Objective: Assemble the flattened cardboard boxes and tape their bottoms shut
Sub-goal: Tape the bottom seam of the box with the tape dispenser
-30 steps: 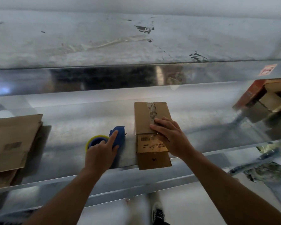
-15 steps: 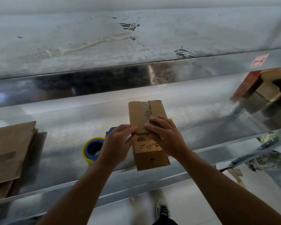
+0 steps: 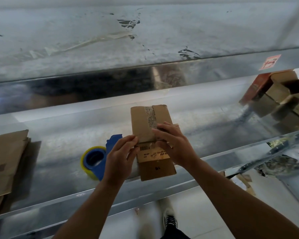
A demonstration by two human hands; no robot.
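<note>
Head view: left hand [image 3: 119,156] pinches left edge of cardboard box [image 3: 143,121], frame centre. The right hand [image 3: 174,145] presses its top.

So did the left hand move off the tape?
Yes. The left hand went right, off the tape dispenser, which stays put, to the box, pinching its left edge.
</note>
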